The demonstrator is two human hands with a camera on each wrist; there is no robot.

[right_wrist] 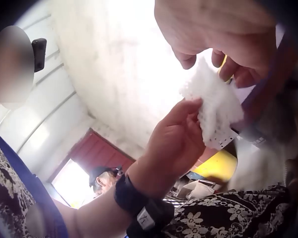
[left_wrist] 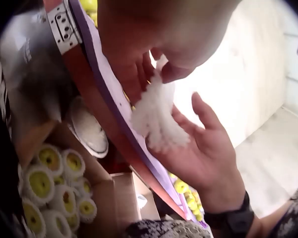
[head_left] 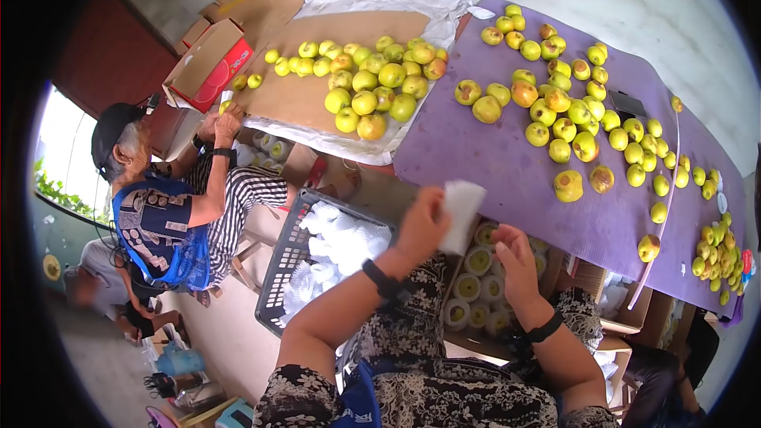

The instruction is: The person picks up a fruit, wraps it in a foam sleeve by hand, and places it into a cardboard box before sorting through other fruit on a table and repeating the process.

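"From the head?"
"Left hand (head_left: 424, 226) pinches a white foam net (head_left: 463, 216) beside the purple table (head_left: 507, 166); right hand (head_left: 519, 265) loosely spread, holding nothing."
"Left wrist?"
"The net's frilled end flares before the right palm."
"Right wrist?"
"Left thumb against the net, below the right hand's bent fingers."

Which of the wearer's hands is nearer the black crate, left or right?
Left. In the head view, the left hand, holding a white foam net, appears just right of the black crate; the right hand is farther right.
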